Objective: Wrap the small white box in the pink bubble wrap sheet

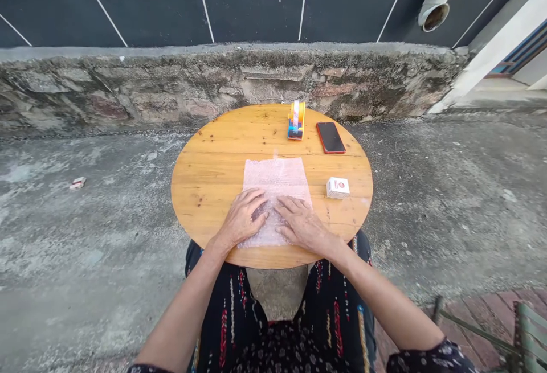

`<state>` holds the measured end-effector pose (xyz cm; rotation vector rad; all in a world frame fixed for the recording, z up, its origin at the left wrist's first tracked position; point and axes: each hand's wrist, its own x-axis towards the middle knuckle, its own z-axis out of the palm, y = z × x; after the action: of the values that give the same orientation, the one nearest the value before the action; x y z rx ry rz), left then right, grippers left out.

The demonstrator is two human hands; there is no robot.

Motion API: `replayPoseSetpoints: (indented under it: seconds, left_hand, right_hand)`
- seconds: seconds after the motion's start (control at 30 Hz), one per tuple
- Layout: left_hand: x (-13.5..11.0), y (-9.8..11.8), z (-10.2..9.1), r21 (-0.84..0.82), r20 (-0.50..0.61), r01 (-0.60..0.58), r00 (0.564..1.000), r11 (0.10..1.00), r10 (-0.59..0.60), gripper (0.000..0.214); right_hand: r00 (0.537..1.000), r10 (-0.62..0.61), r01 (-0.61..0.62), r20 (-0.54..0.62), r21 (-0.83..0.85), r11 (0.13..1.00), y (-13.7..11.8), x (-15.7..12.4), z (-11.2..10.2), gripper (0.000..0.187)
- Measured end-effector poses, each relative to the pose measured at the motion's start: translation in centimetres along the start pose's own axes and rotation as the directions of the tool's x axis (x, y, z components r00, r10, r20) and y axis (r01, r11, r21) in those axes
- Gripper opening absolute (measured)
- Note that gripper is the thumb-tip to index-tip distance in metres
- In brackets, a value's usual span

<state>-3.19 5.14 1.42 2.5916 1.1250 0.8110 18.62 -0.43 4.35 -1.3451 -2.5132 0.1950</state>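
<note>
A sheet of pinkish bubble wrap (276, 176) lies flat on the round wooden table (205, 162), with a small strip of clear tape at its far edge. On its left side rests my left hand (244, 216), fingers stretched out over the wrap. My right hand (302, 222) lies palm down on the right side, its fingers spread and pointing inward. Both hands touch the wrap and neither grips anything. To the right of the wrap stands a small white box (338, 187) with red print.
At the table's far side are a yellow and blue tape dispenser (296, 121) and a phone (330, 137) with a red edge. Behind the table runs a stone wall base (171, 88). A green metal chair (530, 333) is at the lower right.
</note>
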Motion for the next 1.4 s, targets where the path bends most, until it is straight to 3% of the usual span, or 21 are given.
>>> replayPoseSetpoints:
  seconds: [0.23, 0.37, 0.47, 0.63, 0.8, 1.03, 1.2, 1.4]
  left_hand:
    - [0.0, 0.1, 0.1, -0.002, -0.029, -0.011, 1.0, 1.0, 0.011, 0.033]
    - [-0.1, -0.1, 0.3, -0.002, -0.033, -0.014, 0.999, 1.0, 0.014, 0.033]
    - [-0.1, -0.2, 0.3, 0.0, -0.029, -0.011, 1.0, 1.0, 0.011, 0.034]
    - [-0.1, 0.0, 0.1, -0.002, -0.036, -0.015, 0.999, 1.0, 0.014, 0.032]
    - [-0.1, 0.3, 0.0, 0.03, -0.035, -0.017, 0.999, 0.999, 0.018, 0.032]
    - [-0.1, 0.1, 0.2, 0.008, -0.017, -0.003, 1.0, 1.0, 0.003, 0.036]
    - [-0.1, 0.0, 0.2, 0.027, -0.012, -0.007, 1.0, 1.0, 0.008, 0.035]
    - [0.0, 0.2, 0.0, 0.047, -0.008, -0.014, 1.0, 0.999, 0.014, 0.034]
  right_hand:
    - [0.981, 0.179, -0.182, -0.072, -0.037, 0.983, 2.6, -5.4, -0.8, 0.044]
    - [0.962, 0.239, -0.246, -0.133, -0.041, 0.968, 2.3, -7.2, -1.5, 0.038]
    - [0.96, 0.227, -0.232, -0.162, -0.011, 0.973, 0.7, -6.4, -1.4, 0.036]
    - [0.991, 0.096, -0.091, -0.091, 0.055, 0.994, -1.6, -4.3, -0.6, 0.037]
    - [0.989, 0.125, -0.122, -0.074, 0.041, 0.992, -0.7, -5.4, -0.1, 0.036]
    - [0.973, 0.181, -0.175, -0.144, 0.053, 0.983, 0.1, -7.1, -0.6, 0.033]
    - [0.968, 0.162, -0.153, -0.19, 0.061, 0.986, -1.2, -4.4, -0.3, 0.034]
    - [0.989, 0.119, -0.121, -0.093, -0.02, 0.992, -1.1, -0.9, 0.8, 0.044]
